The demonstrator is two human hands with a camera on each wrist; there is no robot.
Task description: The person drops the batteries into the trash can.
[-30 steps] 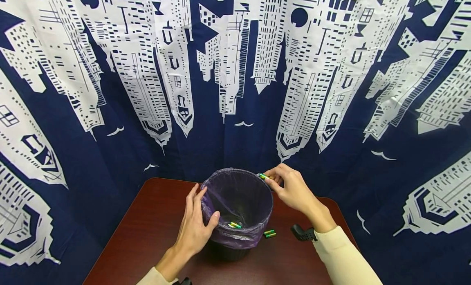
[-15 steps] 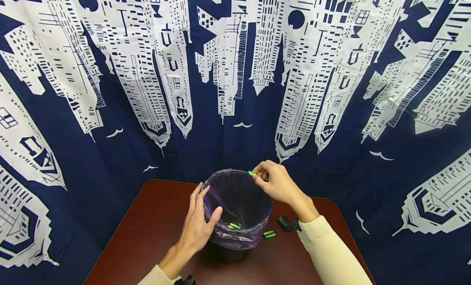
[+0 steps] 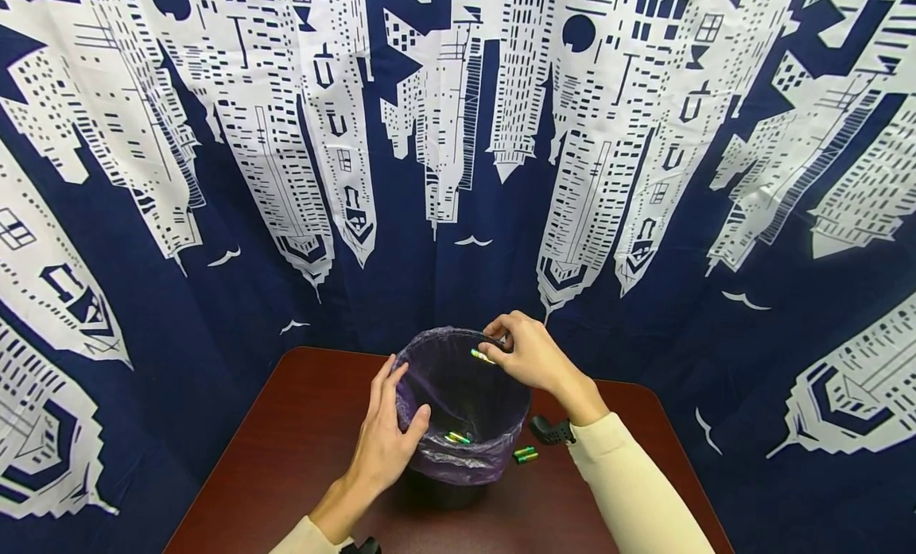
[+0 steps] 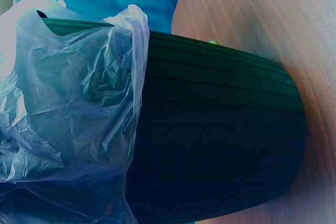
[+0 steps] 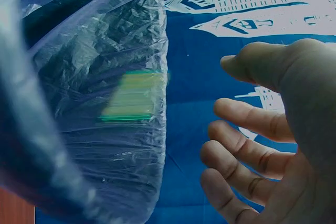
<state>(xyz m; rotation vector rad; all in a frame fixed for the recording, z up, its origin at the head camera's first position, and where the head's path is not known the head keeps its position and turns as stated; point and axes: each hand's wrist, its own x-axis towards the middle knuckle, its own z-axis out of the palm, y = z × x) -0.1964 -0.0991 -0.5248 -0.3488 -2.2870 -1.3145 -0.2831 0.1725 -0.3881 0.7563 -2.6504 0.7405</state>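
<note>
A bin [image 3: 449, 497] with a thin purple plastic liner [image 3: 458, 468] stands on the table. My left hand [image 3: 382, 435] rests on its left rim, fingers extended and thumb spread over the near edge. Over the far right rim, my right hand [image 3: 533, 354] has its fingers parted in the right wrist view, holding nothing. Just off those fingers, green-and-gold batteries [image 5: 131, 95] show blurred in the air against the liner, inside the bin's mouth. More such batteries [image 3: 458, 438] lie at the bottom of the bin. The left wrist view shows the bin's ribbed dark side [image 4: 220, 124] without the hand.
Two green-and-gold batteries [image 3: 525, 455] lie side by side on the reddish-brown table [image 3: 286, 443], right of the bin. A dark blue curtain [image 3: 458, 284] printed with white buildings hangs behind the table's far edge.
My right hand has moved left from outside the rim to over the bin, and its fingers have let go of the batteries, which drop into the mouth. The left hand stays at the rim.
</note>
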